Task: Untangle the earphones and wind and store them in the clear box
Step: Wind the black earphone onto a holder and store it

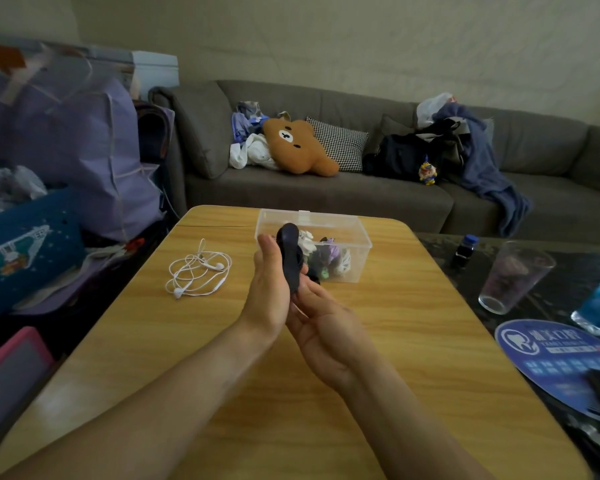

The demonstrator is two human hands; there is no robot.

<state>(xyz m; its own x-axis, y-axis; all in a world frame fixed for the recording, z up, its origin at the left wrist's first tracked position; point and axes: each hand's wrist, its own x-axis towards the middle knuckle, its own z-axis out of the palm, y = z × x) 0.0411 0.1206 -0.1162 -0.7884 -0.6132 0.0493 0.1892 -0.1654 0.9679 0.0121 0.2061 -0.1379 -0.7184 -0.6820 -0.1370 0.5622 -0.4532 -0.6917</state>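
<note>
1. Head view looks down on a wooden tabletop (378, 358) that fills the lower middle of the frame.
2. At centre, the left hand (269, 289) and right hand (321, 323) meet, with a dark rounded object (290, 251) between them.
3. The left hand's fingers look fairly straight against the object; the right hand's fingers curl round its lower part. The left hand hides much of that grip, and what the object is cannot be made out.
4. White earphones (198, 271) lie in a loose tangle on the tabletop, left of the hands, apart from them.
5. A clear box (347, 230) sits open just behind the hands; small dark, white and purple items lie inside, too blurred to identify.
6. At the right edge, a drinking glass (515, 275) stands on a darker surface, beside a blue printed fan (551, 348), partly cut off.
</note>
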